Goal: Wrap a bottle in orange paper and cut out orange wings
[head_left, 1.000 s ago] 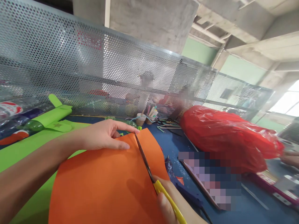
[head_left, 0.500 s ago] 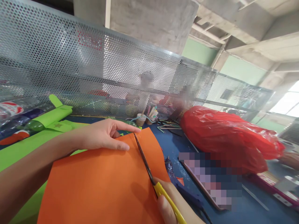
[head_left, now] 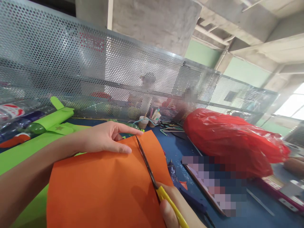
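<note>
A sheet of orange paper (head_left: 102, 186) fills the lower middle of the head view. My left hand (head_left: 104, 137) pinches its far edge, thumb on top, the index finger reaching along the edge and the other fingers partly hidden. At lower right, my right hand (head_left: 175, 199) grips a pair of scissors (head_left: 148, 167) by their yellow handle. The dark blade lies along the sheet towards the far edge, its tip close to my left index finger. The lower blade is hidden by the paper.
Green paper (head_left: 26, 152) and a green paper-wrapped bottle (head_left: 57, 117) lie at left. A purple glue gun (head_left: 187, 193) is right of the sheet, with a blurred flat object (head_left: 209, 190) beyond. A red plastic bag (head_left: 228, 142) sits behind. A perforated metal screen (head_left: 133, 69) borders the blue table.
The lower left part of the orange paper has shifted and curled slightly to the right. Both hands and the scissors stay almost in place.
</note>
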`<action>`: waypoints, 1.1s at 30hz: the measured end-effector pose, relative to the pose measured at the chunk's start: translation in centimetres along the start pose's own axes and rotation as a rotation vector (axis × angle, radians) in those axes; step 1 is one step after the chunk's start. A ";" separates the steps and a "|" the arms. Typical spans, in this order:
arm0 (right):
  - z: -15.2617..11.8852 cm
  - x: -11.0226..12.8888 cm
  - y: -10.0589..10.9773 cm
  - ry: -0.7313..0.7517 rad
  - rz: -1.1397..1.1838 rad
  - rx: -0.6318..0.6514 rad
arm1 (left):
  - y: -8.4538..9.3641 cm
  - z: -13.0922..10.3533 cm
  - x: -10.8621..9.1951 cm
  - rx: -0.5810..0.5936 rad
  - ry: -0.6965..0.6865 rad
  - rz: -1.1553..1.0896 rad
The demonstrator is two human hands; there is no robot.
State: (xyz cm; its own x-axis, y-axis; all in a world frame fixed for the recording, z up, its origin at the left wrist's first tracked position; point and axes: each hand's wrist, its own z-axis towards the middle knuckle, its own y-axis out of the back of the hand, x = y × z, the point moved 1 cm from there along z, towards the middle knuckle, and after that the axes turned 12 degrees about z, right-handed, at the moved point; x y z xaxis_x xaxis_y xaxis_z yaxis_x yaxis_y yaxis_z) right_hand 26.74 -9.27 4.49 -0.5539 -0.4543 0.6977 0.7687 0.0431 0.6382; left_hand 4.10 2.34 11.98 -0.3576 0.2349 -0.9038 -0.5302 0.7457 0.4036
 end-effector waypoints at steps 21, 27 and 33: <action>1.7 -0.5 -0.5 0.042 0.189 0.265 | -0.5 -0.2 -0.3 0.095 0.020 0.146; 1.2 0.3 -0.2 0.013 0.114 0.224 | -0.5 -0.3 -0.6 0.091 -0.008 0.255; 1.0 -0.5 -0.7 0.054 0.197 0.255 | -0.7 -0.4 -0.8 0.096 0.015 0.232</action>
State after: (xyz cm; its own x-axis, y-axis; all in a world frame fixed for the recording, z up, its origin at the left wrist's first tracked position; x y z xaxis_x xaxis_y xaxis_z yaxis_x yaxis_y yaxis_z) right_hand 26.14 -8.18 4.07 -0.3799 -0.4611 0.8019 0.7508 0.3528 0.5585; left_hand 4.39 1.41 12.46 -0.4729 0.3980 -0.7861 -0.3572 0.7290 0.5839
